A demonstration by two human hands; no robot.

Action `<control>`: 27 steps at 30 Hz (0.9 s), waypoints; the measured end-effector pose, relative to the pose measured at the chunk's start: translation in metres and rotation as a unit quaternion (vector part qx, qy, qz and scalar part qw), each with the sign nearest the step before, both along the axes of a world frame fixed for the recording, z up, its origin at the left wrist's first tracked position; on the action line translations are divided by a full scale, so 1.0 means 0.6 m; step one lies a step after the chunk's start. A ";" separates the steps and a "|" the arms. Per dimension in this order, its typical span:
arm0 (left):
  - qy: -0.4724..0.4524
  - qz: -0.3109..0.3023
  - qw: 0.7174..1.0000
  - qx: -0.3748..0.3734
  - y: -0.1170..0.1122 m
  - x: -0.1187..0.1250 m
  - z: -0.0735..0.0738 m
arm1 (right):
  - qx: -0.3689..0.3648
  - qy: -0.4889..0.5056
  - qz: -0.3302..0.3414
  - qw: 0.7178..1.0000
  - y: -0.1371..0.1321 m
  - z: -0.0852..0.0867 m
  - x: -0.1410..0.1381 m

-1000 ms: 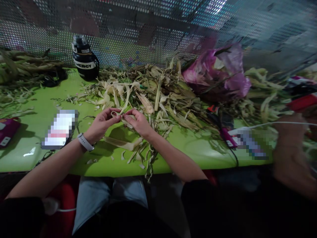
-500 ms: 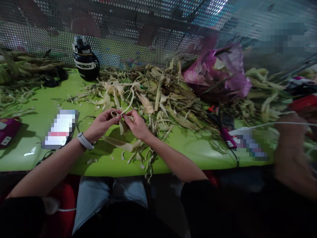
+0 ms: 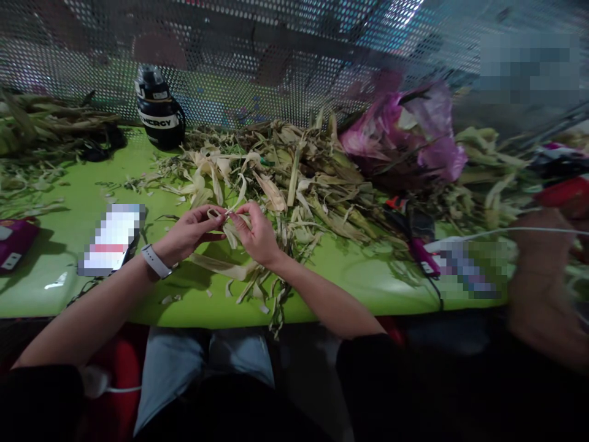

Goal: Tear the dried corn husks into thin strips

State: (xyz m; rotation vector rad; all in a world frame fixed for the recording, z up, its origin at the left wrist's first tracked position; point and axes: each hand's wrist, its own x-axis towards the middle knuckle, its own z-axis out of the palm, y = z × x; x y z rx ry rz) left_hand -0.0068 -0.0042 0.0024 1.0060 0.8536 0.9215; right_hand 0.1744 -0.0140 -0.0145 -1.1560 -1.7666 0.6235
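My left hand (image 3: 188,234), with a white watch on its wrist, and my right hand (image 3: 256,235) meet above the green table (image 3: 350,270). Both pinch the same pale dried husk strip (image 3: 226,222), which forms a small loop between the fingertips. Loose strips (image 3: 230,270) lie on the table right under my hands, and some hang over the front edge. A big heap of dried husks and stalks (image 3: 294,178) lies just behind my hands.
A black bottle (image 3: 159,113) stands at the back left before a perforated metal screen. A phone (image 3: 113,239) lies left of my hands. A pink plastic bag (image 3: 405,135) sits at the back right. Another person's arm (image 3: 543,288) is at the right.
My hands have stayed together on the strip; the right hand has turned and risen slightly, and the strip's free end now hangs lower between them.
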 end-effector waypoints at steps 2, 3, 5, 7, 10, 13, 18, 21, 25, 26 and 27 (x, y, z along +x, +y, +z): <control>-0.008 -0.004 1.000 -0.017 0.003 -0.003 -0.003 | 0.015 -0.009 -0.002 1.000 0.000 -0.003 -0.001; -0.005 -0.005 1.000 -0.019 0.005 -0.005 -0.005 | 0.023 -0.014 -0.002 1.000 0.000 -0.004 -0.001; 0.005 -0.009 1.000 -0.013 0.008 -0.007 -0.010 | 0.036 -0.030 -0.003 0.999 0.002 -0.007 0.000; 0.013 -0.014 1.000 -0.004 0.011 -0.009 -0.014 | 0.044 -0.046 -0.006 0.998 0.003 -0.008 0.002; 0.017 -0.015 1.000 -0.001 0.011 -0.009 -0.013 | 0.050 -0.058 -0.007 0.997 0.003 -0.007 0.004; 0.022 -0.016 1.000 -0.004 0.009 -0.006 -0.008 | 0.074 -0.072 -0.002 0.995 0.003 -0.006 0.006; 0.022 -0.028 0.999 -0.009 0.006 -0.006 -0.002 | 0.165 -0.117 -0.004 0.979 0.010 -0.008 0.011; -0.001 -0.026 0.999 -0.018 0.008 -0.008 -0.006 | 0.191 -0.125 -0.010 0.974 0.012 -0.010 0.012; -0.019 -0.036 0.999 -0.031 0.011 -0.010 -0.013 | 0.186 -0.125 -0.021 0.974 0.010 -0.013 0.009; -0.018 -0.035 0.999 -0.030 0.011 -0.010 -0.014 | 0.190 -0.125 -0.023 0.973 0.009 -0.014 0.008; -0.017 -0.034 0.999 -0.026 0.012 -0.010 -0.015 | 0.197 -0.126 -0.024 0.972 0.009 -0.014 0.008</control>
